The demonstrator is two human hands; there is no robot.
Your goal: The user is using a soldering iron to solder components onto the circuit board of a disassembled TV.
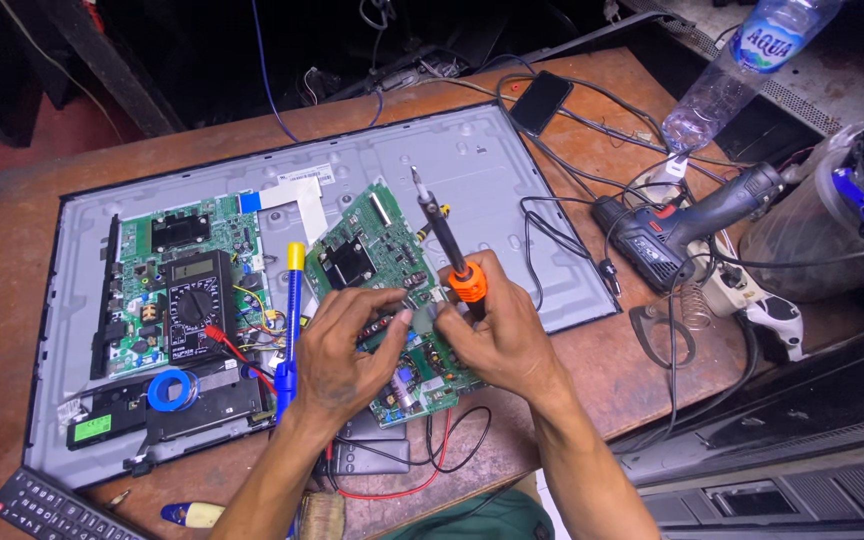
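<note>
Two bare hands meet over a green circuit board [377, 250] at the middle of the bench. The board is a flat, glossy rectangle studded with small components and a dark square chip, and it lies tilted on the pale grey metal back of a flat panel [492, 170], its long axis running from far left to near right. The left hand [347, 350] has its fingers curled together, pinching down on the board's near part; what sits under the fingertips is too small to tell. The right hand [502, 335] is clamped around a soldering iron [447, 245], fist closed on the orange collar. The iron is a slim black rod with a bare metal tip, and it points up and away to the far left, tip well clear of the board, its long axis leaning only slightly off upright.

Just left of the left hand lies a blue tube with a yellow cap [291, 320], long axis near to far. Further left, a black multimeter [192, 305] with a round dial rests on a second green board, and a blue roll [171, 390] sits near it. To the right, on the worn brown wooden table [602, 370], lies a dark cordless drill [687, 225] amid tangled black cables. A clear plastic bottle [742, 65] leans at the far right, and a black phone [540, 100] lies flat at the far edge.
</note>
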